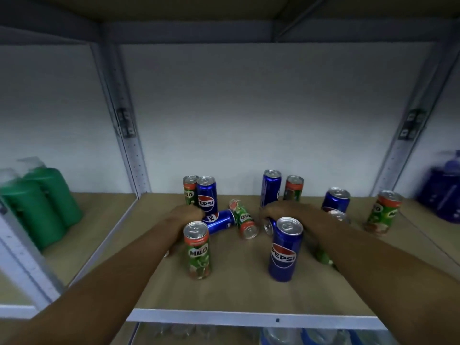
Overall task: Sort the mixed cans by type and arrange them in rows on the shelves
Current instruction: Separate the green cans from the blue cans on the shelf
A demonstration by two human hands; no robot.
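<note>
Item: mixed drink cans on the shelf board [239, 292], blue Pepsi and green Milo, unsorted.

Lying down, mid-board: one lying Pepsi can [220, 221], its end meeting the left hand [190, 215]; one lying Milo can [245, 219] just right of it, lid toward the front edge; one lying blue can [270, 226], lid forward, under the right hand [280, 211].

Upright, near the front edge: front Milo can [198, 250] toward the left, against the left forearm; front Pepsi can [286, 249] toward the right, in front of the right wrist.

Upright, toward the back edge: rear Milo can [190, 189] and rear Pepsi can [206, 194] touching, left of centre; tall blue can [271, 188] and second rear Milo can [294, 188] right of centre.

Right side: right blue can [336, 200] with a silver lid [338, 216] just in front of it; far-right Milo can [383, 211], standing apart; a green can [323, 255] mostly hidden under the right forearm.

Hands: left fingers curled at the lying Pepsi can's end, grasp not discernible; right fingers closed over the lying blue can.

Surroundings: green bottles [42, 205] in the left bay, purple bottles [443, 192] in the right bay, grey metal uprights [124, 125] between bays.
</note>
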